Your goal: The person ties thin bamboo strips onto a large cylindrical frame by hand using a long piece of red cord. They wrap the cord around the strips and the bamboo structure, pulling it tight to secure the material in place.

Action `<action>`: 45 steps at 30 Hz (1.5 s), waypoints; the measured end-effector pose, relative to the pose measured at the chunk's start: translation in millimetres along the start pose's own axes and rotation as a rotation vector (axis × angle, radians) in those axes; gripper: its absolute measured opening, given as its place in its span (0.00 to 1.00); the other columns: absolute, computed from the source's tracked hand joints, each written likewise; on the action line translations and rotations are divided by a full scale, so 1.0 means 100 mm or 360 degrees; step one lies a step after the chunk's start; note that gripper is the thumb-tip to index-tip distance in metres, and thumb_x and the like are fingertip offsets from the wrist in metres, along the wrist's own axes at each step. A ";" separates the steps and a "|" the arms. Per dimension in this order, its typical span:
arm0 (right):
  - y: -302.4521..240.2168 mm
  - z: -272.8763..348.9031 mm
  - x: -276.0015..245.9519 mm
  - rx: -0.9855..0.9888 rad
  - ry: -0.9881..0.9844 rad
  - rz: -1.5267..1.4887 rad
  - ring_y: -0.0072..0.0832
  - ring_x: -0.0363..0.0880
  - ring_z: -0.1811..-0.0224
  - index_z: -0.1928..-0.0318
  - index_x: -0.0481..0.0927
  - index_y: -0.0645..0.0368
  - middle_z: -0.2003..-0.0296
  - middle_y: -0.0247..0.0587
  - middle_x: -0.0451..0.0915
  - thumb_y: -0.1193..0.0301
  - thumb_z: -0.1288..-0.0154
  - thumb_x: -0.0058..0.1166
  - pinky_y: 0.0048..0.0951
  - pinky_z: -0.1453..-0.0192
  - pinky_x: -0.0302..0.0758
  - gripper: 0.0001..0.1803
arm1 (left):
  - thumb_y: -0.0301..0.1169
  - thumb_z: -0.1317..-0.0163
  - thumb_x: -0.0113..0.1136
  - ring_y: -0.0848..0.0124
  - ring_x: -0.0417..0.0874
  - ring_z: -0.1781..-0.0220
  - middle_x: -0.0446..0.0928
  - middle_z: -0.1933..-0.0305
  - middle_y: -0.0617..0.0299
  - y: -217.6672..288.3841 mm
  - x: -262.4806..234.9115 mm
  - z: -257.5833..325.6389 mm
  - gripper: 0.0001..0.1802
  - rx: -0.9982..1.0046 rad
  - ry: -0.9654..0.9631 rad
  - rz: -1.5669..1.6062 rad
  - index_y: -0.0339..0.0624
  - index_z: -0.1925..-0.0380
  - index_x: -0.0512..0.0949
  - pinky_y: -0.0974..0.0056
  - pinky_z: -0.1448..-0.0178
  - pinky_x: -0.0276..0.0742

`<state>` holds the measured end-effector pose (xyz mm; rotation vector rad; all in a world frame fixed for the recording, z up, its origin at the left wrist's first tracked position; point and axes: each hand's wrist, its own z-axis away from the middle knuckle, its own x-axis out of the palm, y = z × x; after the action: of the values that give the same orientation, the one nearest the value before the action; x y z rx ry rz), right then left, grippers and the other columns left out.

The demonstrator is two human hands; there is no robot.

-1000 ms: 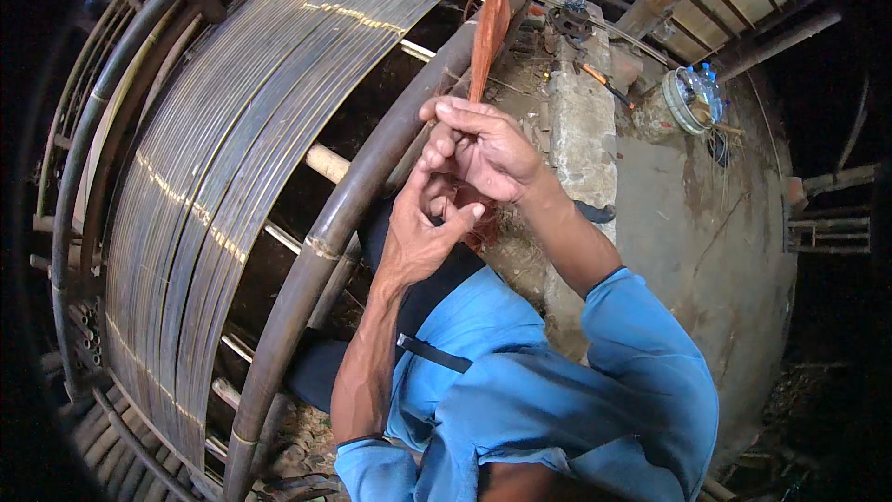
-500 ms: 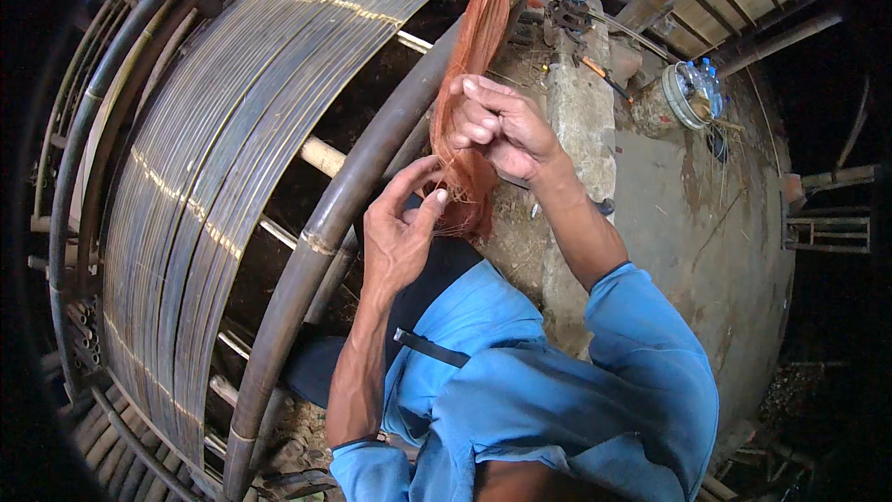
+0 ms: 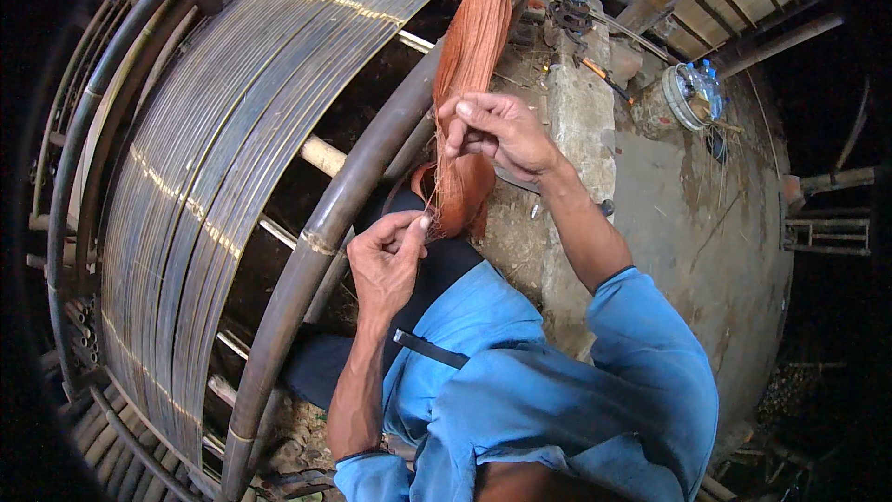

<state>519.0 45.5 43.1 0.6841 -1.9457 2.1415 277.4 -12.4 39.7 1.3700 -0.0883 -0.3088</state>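
The left hand [image 3: 386, 254] pinches thin threads [image 3: 432, 208] of the orange fiber bundle [image 3: 478, 28], right of the bamboo pole [image 3: 358, 184]. The right hand [image 3: 504, 135] curls by it; I can't tell if it grips.

Left of the left hand [image 3: 383, 258], a bamboo platform [image 3: 298, 289] bears long split-bamboo slats [image 3: 214, 144] laid over pale crosspieces [image 3: 323, 156]. Just right of the right hand [image 3: 506, 135] runs a concrete ledge [image 3: 581, 121]; beyond that hand, an orange-handled tool [image 3: 595, 68] lies at its edge. Farther right, on the grey floor [image 3: 674, 195], stands a bucket [image 3: 658, 104] with clear plastic bottles [image 3: 699, 84].
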 end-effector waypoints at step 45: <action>0.35 -0.20 -1.85 -0.0768 0.0524 0.3190 0.42 0.80 0.54 0.50 0.79 0.51 0.62 0.43 0.83 0.70 0.54 0.67 0.41 0.46 0.70 0.26 | 0.35 0.25 0.53 0.85 0.62 0.76 0.73 0.69 0.70 1.10 -2.96 0.91 0.09 0.0644 0.1087 -0.0734 0.42 0.55 0.78 0.77 0.73 0.56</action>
<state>662.8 93.3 -70.5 -2.3836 -2.8672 1.4635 -9.4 -1.8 199.5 1.8273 0.7771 -0.1933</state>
